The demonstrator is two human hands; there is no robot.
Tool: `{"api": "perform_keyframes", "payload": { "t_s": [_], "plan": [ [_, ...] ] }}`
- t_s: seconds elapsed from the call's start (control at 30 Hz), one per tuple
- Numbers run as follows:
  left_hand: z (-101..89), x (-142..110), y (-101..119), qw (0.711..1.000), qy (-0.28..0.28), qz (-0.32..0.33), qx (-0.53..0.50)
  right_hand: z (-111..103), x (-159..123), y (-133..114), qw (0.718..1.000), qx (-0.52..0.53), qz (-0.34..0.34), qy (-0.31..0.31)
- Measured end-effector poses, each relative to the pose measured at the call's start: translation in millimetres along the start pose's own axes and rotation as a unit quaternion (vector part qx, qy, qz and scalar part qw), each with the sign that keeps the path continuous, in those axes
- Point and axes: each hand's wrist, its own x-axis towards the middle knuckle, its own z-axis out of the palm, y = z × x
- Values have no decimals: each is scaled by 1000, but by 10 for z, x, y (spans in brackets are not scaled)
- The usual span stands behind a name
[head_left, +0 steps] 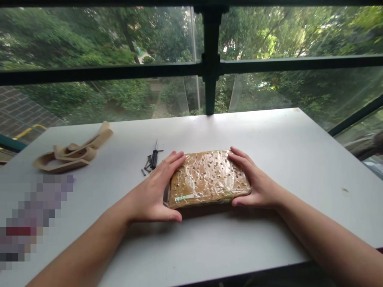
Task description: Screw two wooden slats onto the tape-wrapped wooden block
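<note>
A flat brown panel with many small holes, wrapped in clear plastic (208,177), lies on the white table (293,159) in front of me. My left hand (155,191) grips its left edge, fingers along the top and thumb at the near corner. My right hand (254,183) grips the right edge the same way. The panel's near left corner looks slightly raised off the table.
A small black screwdriver (154,157) and several dark screws (146,165) lie just left of my left hand. Curved tan wooden pieces (72,153) sit at the far left. A blurred patch covers the near left corner. Window frames and glass stand behind the table.
</note>
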Motion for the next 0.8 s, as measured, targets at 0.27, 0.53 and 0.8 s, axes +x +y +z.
{"api": "perform_keyframes", "payload": {
  "t_s": [0.27, 0.53, 0.8],
  "plan": [
    [25, -1, -22, 995, 61, 11, -75, -80, 5, -22, 998, 62, -6, -2],
    [112, -37, 34, 905, 107, -112, -396, -31, 110, -4, 997, 37, -40, 51],
    [174, 4, 130, 844, 182, -86, -496, -154, 363, 21, 997, 62, 27, 39]
  ]
}}
